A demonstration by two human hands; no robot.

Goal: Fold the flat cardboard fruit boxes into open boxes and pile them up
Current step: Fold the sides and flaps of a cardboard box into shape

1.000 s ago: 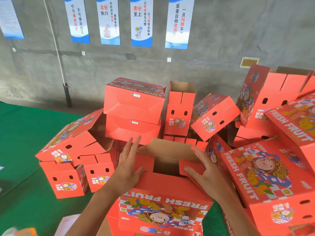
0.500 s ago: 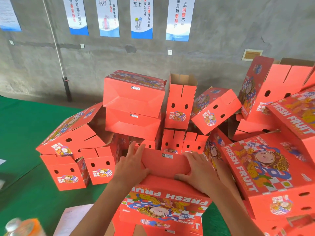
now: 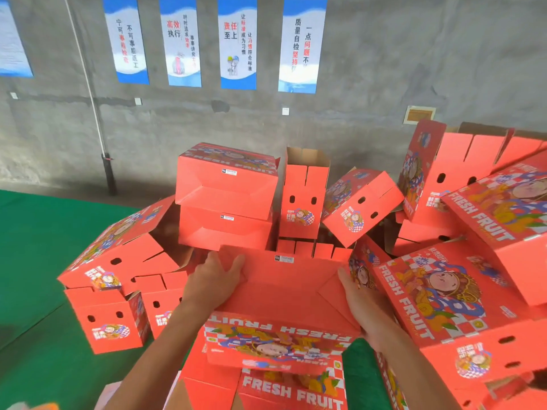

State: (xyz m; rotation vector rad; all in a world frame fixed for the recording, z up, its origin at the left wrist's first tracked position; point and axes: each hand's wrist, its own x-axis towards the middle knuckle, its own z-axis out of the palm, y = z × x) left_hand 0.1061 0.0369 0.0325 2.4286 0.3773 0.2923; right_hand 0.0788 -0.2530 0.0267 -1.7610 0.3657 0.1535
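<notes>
Grey concrete wall [image 3: 384,69] at back, four blue-and-white posters [image 3: 238,42] hung in a row, a fifth cut off at far left. Green floor mat [image 3: 32,255] on the left and bottom. Big heap of folded red boxes [image 3: 228,196] against the wall, most tipped at odd angles; two lie stacked one on another at centre, one stands upright just right of them, several large ones printed FRESH FRUIT crowd the right side. Held box [image 3: 284,288] sits low centre in front of the heap, its plain red face with folded flaps up, its printed face toward the camera, on top of another FRESH FRUIT box [image 3: 293,392] below. Left hand [image 3: 214,279] lies on its left top corner, fingers straight, thumb spread, pressing flat, not clenched. Right hand [image 3: 355,297] is against its right end, fingers straight along the side panel, released, nothing gripped. Small white label [image 3: 284,258] near the held box's far edge.
</notes>
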